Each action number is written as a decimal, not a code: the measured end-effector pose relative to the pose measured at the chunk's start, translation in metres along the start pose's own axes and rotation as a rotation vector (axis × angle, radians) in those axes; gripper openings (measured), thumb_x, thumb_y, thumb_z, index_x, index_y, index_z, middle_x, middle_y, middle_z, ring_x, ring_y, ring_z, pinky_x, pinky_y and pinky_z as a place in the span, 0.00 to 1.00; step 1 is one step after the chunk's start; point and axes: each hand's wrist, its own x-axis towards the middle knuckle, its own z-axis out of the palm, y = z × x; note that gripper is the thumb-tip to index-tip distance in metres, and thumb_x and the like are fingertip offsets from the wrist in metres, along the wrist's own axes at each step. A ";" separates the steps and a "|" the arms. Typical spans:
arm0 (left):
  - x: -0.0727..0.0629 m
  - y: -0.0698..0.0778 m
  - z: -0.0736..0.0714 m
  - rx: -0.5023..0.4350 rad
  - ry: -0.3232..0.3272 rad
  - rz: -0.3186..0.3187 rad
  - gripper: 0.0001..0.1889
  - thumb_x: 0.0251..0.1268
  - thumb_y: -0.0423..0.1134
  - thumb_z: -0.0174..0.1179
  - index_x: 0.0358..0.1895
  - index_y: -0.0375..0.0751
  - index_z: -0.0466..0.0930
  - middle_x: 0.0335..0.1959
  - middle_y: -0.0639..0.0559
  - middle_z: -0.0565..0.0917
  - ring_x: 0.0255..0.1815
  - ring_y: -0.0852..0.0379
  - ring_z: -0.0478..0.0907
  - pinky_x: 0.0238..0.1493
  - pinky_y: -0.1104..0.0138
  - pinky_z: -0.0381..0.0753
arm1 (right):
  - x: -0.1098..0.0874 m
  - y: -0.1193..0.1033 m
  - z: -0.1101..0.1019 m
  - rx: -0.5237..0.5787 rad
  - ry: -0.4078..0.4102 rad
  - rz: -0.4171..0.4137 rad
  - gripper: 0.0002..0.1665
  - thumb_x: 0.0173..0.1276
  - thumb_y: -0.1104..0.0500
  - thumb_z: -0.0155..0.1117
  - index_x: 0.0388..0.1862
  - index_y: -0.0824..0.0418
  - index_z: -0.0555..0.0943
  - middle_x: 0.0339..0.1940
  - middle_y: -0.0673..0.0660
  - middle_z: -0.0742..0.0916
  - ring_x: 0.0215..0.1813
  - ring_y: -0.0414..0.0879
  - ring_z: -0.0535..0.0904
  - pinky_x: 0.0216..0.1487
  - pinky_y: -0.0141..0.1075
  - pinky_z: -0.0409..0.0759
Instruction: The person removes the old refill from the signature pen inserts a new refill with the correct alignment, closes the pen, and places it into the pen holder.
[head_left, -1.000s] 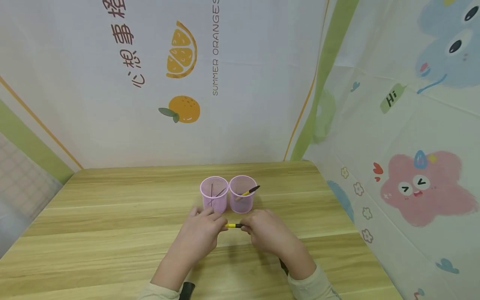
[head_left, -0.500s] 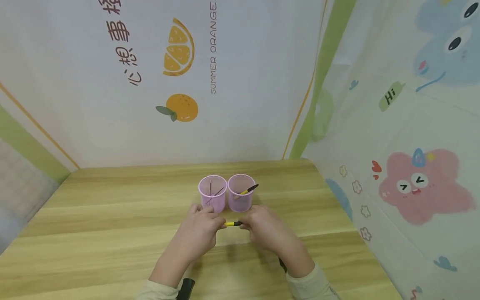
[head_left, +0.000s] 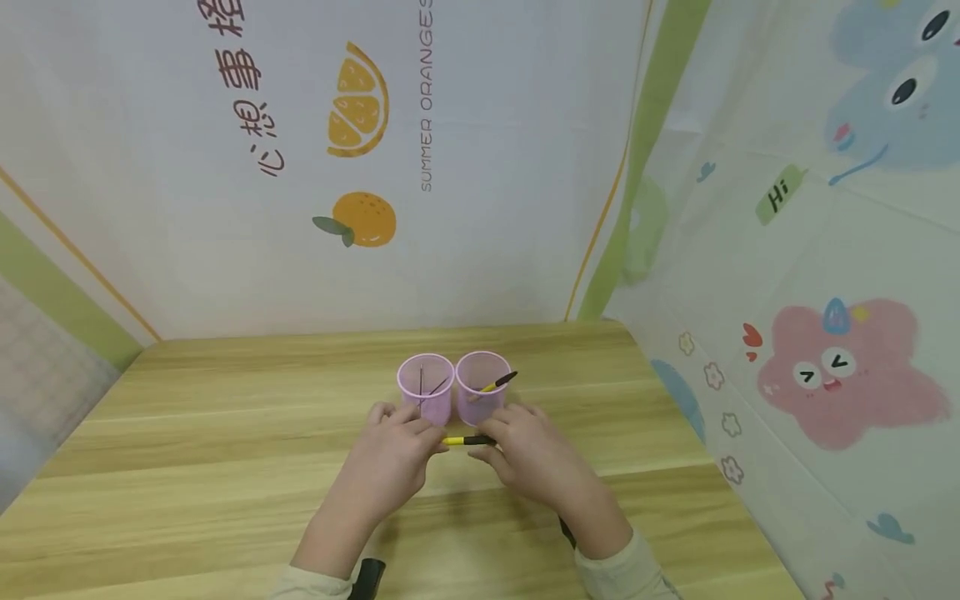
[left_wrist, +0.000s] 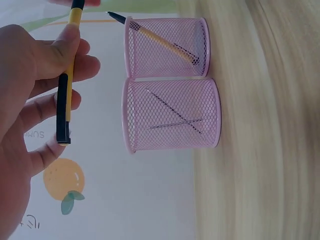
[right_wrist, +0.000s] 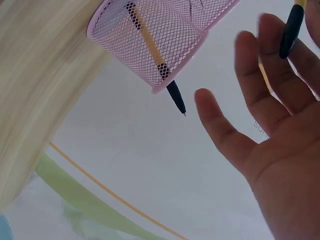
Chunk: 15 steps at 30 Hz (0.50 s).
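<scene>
My left hand (head_left: 390,458) pinches a yellow and black pen (head_left: 461,441) between thumb and fingers, its black clip end lying along the palm side in the left wrist view. The pen's black tip points at my right hand (head_left: 536,458), whose fingers are spread and loosely bent around the tip without gripping it. Just beyond the hands, two pink mesh cups stand side by side. A similar yellow and black pen (head_left: 498,382) leans in the right cup (head_left: 480,410), tip up over the rim. Two thin dark rods (left_wrist: 173,112) cross inside the left cup (left_wrist: 172,137).
The cups stand on a wood-grain table (head_left: 262,433). Behind it hangs a white cloth (head_left: 495,250) printed with oranges, and another patterned cloth (head_left: 712,275) closes off the right side. A black strap piece (head_left: 367,577) shows beside the left wrist.
My right thumb and fingers have parted from the pen's black end, which they pinched before, so more of it shows. The left hand still holds the pen and has shifted slightly away from me.
</scene>
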 end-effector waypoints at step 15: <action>0.004 -0.001 -0.004 0.024 0.069 0.004 0.11 0.56 0.43 0.80 0.30 0.51 0.84 0.27 0.61 0.89 0.39 0.55 0.78 0.47 0.56 0.76 | 0.002 -0.003 -0.002 0.043 0.020 0.073 0.11 0.71 0.51 0.75 0.41 0.52 0.81 0.38 0.44 0.85 0.45 0.40 0.80 0.53 0.46 0.83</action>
